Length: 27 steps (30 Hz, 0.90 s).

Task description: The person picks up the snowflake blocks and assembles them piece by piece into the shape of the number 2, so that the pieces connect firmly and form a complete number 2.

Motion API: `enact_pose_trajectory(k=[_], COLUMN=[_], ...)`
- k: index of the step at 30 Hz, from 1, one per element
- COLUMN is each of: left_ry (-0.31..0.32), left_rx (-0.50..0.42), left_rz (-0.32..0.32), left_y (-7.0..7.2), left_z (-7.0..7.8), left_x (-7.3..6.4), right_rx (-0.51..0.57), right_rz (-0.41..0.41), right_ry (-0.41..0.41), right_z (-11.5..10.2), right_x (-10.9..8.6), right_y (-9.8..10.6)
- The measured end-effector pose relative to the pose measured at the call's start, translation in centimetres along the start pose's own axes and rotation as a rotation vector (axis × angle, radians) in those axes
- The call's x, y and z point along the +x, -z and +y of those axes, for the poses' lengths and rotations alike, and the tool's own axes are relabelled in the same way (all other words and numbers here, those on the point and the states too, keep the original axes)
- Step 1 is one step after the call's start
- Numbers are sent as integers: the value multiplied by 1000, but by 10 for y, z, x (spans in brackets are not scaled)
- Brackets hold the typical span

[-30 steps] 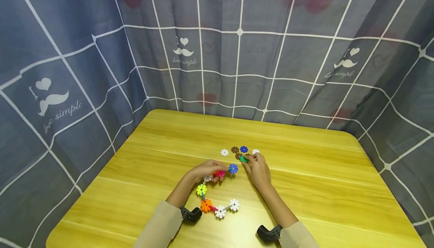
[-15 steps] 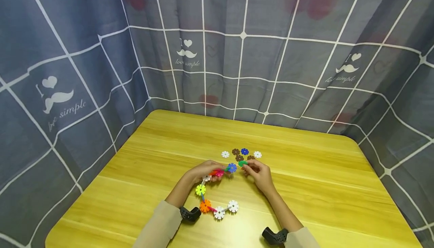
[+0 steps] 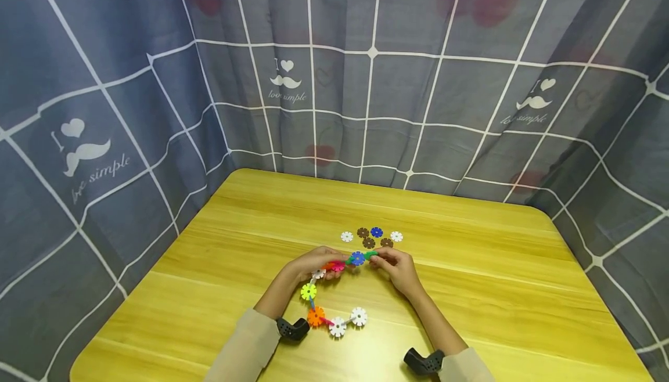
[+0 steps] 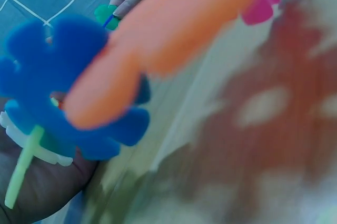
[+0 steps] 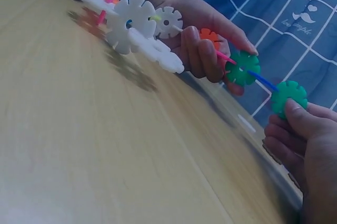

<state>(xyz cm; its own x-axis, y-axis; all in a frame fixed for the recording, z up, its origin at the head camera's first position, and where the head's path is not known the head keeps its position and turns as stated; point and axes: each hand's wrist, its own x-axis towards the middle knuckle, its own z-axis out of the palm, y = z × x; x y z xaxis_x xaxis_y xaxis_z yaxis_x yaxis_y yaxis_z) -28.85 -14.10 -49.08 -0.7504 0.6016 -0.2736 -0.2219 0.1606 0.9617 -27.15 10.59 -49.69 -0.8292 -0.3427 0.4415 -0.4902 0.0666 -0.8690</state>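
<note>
A chain of interlocking snowflake discs curves from my left hand (image 3: 317,261) toward the front of the table. It runs through a yellow disc (image 3: 308,291) and an orange disc (image 3: 316,316) to a white disc (image 3: 359,316). My left hand grips the chain's far end, thumb and fingers on a green disc (image 5: 243,68). From that one a blue disc (image 3: 358,258) sticks out edgewise toward my right hand (image 3: 398,270). Between thumb and fingers, the right hand pinches another green disc (image 5: 289,99), whose edge meets the blue disc. In the left wrist view, chain discs cover much of the left hand.
Just beyond the hands lie loose discs: a white one (image 3: 347,236), a blue one (image 3: 377,232), another white one (image 3: 396,236) and several brown discs (image 3: 363,233). The wooden table (image 3: 496,289) is bordered by a grey-blue checked curtain (image 3: 340,92).
My right hand has drawn the green disc away from the loose pile, toward me, and brought it against the chain's blue disc. My left hand stays nearly in place with its grip.
</note>
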Motion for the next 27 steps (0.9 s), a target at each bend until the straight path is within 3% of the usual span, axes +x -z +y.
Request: enact_pose_trajectory(k=[4, 8, 13, 18, 22, 25, 27], left_ry=[-27, -67, -81, -68, -40, -24, -27], left_rx=[21, 55, 56, 45, 102, 147, 133], left_rz=[-37, -83, -104, -96, -21, 40, 32], left_y=[1, 1, 1, 0, -1, -2, -3], left_z=[-2, -3, -2, -3, -2, -1, -1], left_x=[1, 1, 1, 0, 1, 1, 1], right_rx=[-96, -212, -230, -224, -201, -343, -503], right_rz=[-8, 4, -7, -2, 48, 112, 128], right_ry=[62, 176, 250, 207, 102, 61, 61], right_z=[-2, -5, -7, -4, 17, 33, 35], right_x=[-1, -1, 0, 1, 2, 5, 5], right_y=[-1, -3, -7, -7, -4, 0, 1])
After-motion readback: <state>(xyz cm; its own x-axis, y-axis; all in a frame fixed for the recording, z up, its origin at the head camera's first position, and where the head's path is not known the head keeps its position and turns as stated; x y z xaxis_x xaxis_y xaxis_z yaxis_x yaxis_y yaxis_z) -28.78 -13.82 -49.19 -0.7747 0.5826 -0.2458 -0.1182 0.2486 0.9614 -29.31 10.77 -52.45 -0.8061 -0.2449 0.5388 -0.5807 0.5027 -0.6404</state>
